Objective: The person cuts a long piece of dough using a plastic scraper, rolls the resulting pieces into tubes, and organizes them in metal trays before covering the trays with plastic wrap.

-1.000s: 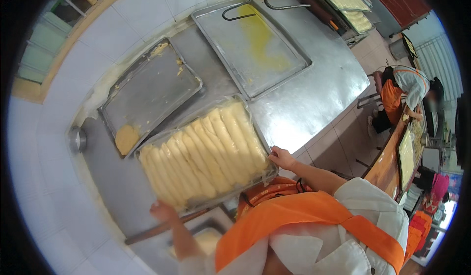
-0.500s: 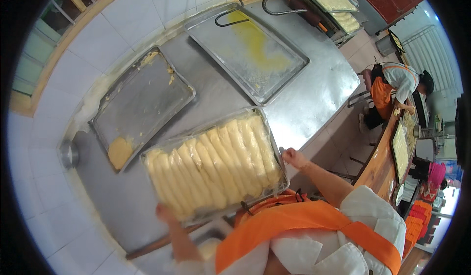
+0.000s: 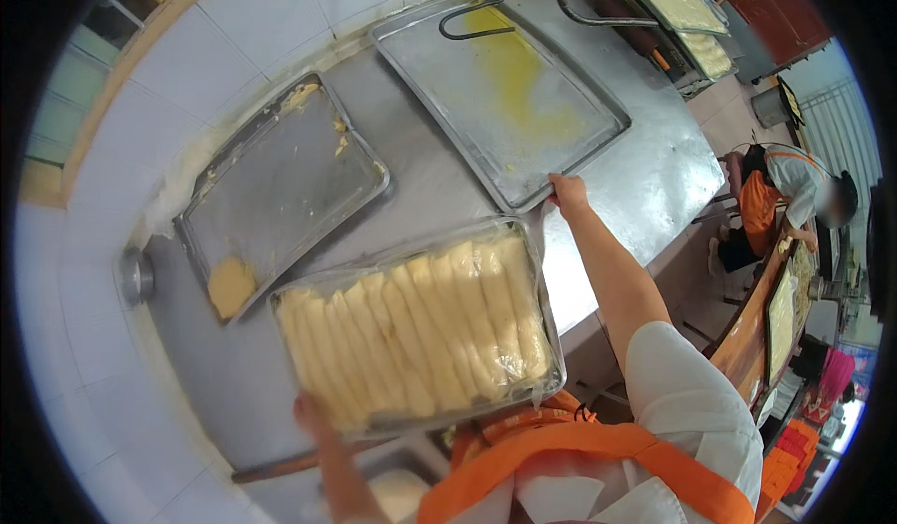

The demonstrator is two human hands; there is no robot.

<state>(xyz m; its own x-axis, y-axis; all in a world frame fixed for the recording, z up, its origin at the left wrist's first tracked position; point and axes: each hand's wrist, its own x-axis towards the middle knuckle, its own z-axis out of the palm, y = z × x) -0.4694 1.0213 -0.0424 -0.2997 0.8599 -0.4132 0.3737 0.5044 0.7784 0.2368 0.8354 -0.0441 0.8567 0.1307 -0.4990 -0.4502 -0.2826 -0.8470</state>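
Rows of long, pale dough strips (image 3: 411, 328) fill a metal tray (image 3: 549, 314) directly before me, partly covered by clear plastic film. My left hand (image 3: 310, 414) is at that tray's near left corner; blur hides its fingers. With my arm stretched forward, my right hand (image 3: 567, 193) is closed on the near right corner of a second baking tray (image 3: 467, 104). This one lies flat beyond the dough and bears a smear of yellow oil.
A third tray (image 3: 280, 183) at left has dough scraps and a round dough piece (image 3: 232, 286). A metal bowl (image 3: 136, 276) stands by the tiled wall. Bent metal bars (image 3: 476, 34) overhang the steel table (image 3: 645, 141). Another person (image 3: 794, 183) works at a wooden table at right.
My right hand has left the dough tray's right side and reached forward to the oiled tray's corner. My left hand remains by the dough tray. The view has shifted slightly.
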